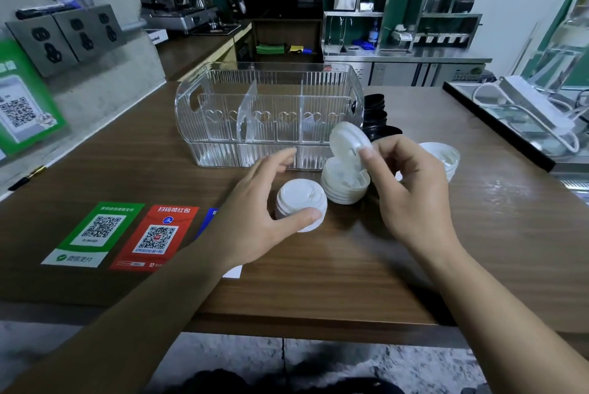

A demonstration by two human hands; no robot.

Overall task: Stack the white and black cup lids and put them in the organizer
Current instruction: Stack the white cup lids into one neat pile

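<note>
My right hand (411, 189) pinches a single white lid (347, 138), tilted on edge, just above a small stack of upturned white lids (344, 185) on the wooden counter. My left hand (258, 215) curls around another white lid stack (299, 201), thumb on its near rim and fingers spread over the far side. More white lids (444, 156) lie behind my right hand. A pile of black lids (376, 116) stands at the right end of the clear ribbed organizer (223, 126), whose divided compartments look empty.
Green, red and blue QR-code stickers (127, 234) lie flat on the counter at the left. A pen (27, 177) rests by the left wall. A dark-edged glass display case (522, 126) borders the right side. The counter's front edge (302, 323) runs just below my forearms.
</note>
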